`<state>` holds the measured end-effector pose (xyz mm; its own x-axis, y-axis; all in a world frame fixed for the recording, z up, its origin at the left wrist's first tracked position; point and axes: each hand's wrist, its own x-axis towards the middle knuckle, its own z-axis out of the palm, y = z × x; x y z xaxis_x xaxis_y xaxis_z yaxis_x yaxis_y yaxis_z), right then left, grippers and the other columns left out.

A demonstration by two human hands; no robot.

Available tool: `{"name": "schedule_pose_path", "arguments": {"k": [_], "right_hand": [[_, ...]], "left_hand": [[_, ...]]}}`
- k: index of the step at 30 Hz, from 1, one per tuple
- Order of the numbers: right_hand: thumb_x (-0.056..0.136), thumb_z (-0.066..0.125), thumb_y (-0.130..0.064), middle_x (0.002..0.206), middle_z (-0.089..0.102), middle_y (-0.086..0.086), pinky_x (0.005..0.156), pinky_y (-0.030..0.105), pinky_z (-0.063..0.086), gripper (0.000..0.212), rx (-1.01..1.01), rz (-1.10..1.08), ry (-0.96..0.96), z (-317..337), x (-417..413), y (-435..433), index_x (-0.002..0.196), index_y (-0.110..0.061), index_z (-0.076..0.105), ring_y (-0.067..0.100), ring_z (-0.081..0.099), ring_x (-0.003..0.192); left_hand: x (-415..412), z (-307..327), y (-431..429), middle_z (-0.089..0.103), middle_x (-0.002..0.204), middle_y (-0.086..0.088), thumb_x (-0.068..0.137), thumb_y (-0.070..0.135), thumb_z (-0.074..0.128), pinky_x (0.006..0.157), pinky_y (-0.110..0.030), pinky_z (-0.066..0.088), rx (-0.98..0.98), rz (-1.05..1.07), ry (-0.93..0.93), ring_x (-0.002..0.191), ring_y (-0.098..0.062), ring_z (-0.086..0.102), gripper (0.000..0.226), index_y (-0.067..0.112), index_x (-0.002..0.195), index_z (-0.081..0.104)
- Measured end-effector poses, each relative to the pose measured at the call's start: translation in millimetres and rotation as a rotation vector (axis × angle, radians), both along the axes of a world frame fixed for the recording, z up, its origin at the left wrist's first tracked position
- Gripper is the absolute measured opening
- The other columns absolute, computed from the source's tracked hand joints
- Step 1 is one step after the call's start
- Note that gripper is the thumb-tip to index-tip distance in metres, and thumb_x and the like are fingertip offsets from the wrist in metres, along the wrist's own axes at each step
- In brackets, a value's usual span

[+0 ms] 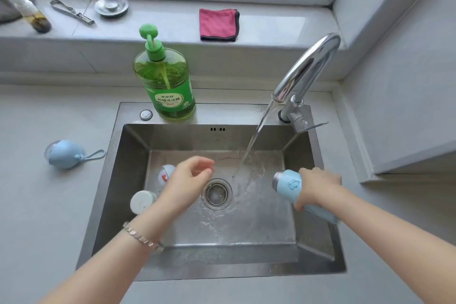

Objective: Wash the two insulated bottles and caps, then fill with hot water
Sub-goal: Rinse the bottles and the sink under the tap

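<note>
Two hands: both are over the sink [246,264]. The left hand [190,180] is loose and empty, its fingers relaxed. The right hand [318,185] is wrapped round the blue bottle [288,186].
Blue bottle: held on its side with its steel mouth pointing toward the left hand, just short of the water stream [256,136] that falls between the hands.
White bottle [165,173]: on the sink floor, under and just left of the left hand, which partly hides it. A red mark shows.
White cap [142,202]: beside the left wrist on the sink floor. I take it for the cap but cannot be sure.
Blue cap [65,154]: on the table [37,205], well out to the left of the left hand, its strap trailing.
Faucet [308,69]: beyond the right hand, running.
Dish soap [166,81]: beyond the left hand, on the sink's back ledge.
Step in hand: probably rinsing the blue bottle. This is still the washing part, and no filling has begun.
Next move: the bottle's mouth needs swinging into the stream. The free left hand could steady it or press the soap pump. A wet bottle wants a firm grip.
</note>
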<state>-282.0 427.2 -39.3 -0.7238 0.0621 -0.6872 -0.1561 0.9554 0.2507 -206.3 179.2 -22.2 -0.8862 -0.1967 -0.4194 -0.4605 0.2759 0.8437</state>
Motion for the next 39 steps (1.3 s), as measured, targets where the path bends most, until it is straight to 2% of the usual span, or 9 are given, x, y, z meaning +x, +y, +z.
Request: {"name": "schedule_pose_path", "arguments": {"k": [6,10,18,22,26,28,30,34,39], "right_hand": [[0.053,0.082,-0.021,0.109,0.056,-0.002,0.074,0.026,0.041,0.073,-0.964,-0.377,0.272,-3,13,-9,0.117,-0.03,0.047,0.016,0.054,0.096],[0.053,0.085,-0.016,0.113,0.058,-0.005,0.081,0.024,0.042,0.076,-1.206,-0.541,0.333,-7,12,-36,0.116,-0.034,0.046,0.013,0.054,0.103],[0.054,0.085,-0.011,0.112,0.059,-0.011,0.077,0.017,0.042,0.076,-1.332,-0.62,0.396,-8,10,-40,0.112,-0.038,0.045,0.008,0.055,0.102],[0.054,0.086,-0.01,0.111,0.059,-0.01,0.073,0.009,0.039,0.075,-1.326,-0.621,0.415,-9,16,-29,0.112,-0.037,0.045,0.009,0.054,0.102],[0.052,0.088,-0.01,0.112,0.058,-0.012,0.077,0.01,0.039,0.077,-1.325,-0.604,0.414,-12,19,-22,0.109,-0.038,0.044,0.007,0.054,0.103],[0.051,0.089,-0.011,0.113,0.058,-0.013,0.082,0.014,0.041,0.08,-1.33,-0.585,0.397,-14,21,-23,0.11,-0.04,0.044,0.005,0.054,0.104],[0.049,0.089,-0.012,0.112,0.059,-0.015,0.084,0.016,0.042,0.081,-1.33,-0.576,0.368,-15,21,-28,0.112,-0.04,0.045,0.003,0.055,0.104],[0.052,0.088,-0.013,0.108,0.06,-0.013,0.08,0.019,0.041,0.075,-1.33,-0.669,0.444,-15,13,-36,0.112,-0.034,0.048,0.008,0.055,0.101],[0.051,0.088,-0.013,0.105,0.061,-0.012,0.074,0.013,0.041,0.074,-1.293,-0.652,0.435,-17,20,-42,0.11,-0.034,0.05,0.008,0.056,0.098]], "left_hand": [[-82,70,32,0.061,0.113,0.012,0.095,0.018,0.051,0.092,-0.008,0.038,-0.001,-0.161,0.305,0.105,0.001,0.054,0.028,0.018,0.121,0.061],[-108,90,53,0.063,0.113,0.009,0.096,0.02,0.049,0.078,0.004,0.035,0.06,-0.266,0.364,0.087,0.015,0.054,0.029,0.014,0.123,0.061],[-108,86,69,0.067,0.097,0.007,0.088,0.011,0.062,0.089,-0.011,0.046,0.082,-0.249,0.381,0.082,0.009,0.06,0.021,0.011,0.109,0.069],[-104,84,84,0.066,0.089,0.01,0.086,0.012,0.065,0.082,-0.007,0.046,0.063,-0.265,0.408,0.077,0.012,0.059,0.02,0.009,0.105,0.069],[-99,77,78,0.068,0.098,0.007,0.09,0.012,0.059,0.095,-0.022,0.046,0.124,-0.231,0.395,0.096,-0.003,0.063,0.021,0.014,0.11,0.066],[-93,70,68,0.064,0.106,0.009,0.093,0.014,0.055,0.096,-0.018,0.044,0.116,-0.194,0.368,0.103,-0.001,0.059,0.027,0.016,0.119,0.059],[-83,59,54,0.062,0.11,0.009,0.093,0.012,0.054,0.091,-0.011,0.044,0.091,-0.108,0.325,0.101,0.0,0.057,0.03,0.016,0.123,0.055],[-49,26,24,0.067,0.099,0.002,0.09,0.004,0.054,0.081,-0.021,0.048,0.019,0.021,0.11,0.089,-0.009,0.063,0.022,0.016,0.108,0.061],[-6,-9,6,0.068,0.095,-0.008,0.089,0.0,0.052,0.061,-0.008,0.042,0.019,0.032,-0.14,0.082,-0.013,0.062,0.02,0.006,0.105,0.063]]}}
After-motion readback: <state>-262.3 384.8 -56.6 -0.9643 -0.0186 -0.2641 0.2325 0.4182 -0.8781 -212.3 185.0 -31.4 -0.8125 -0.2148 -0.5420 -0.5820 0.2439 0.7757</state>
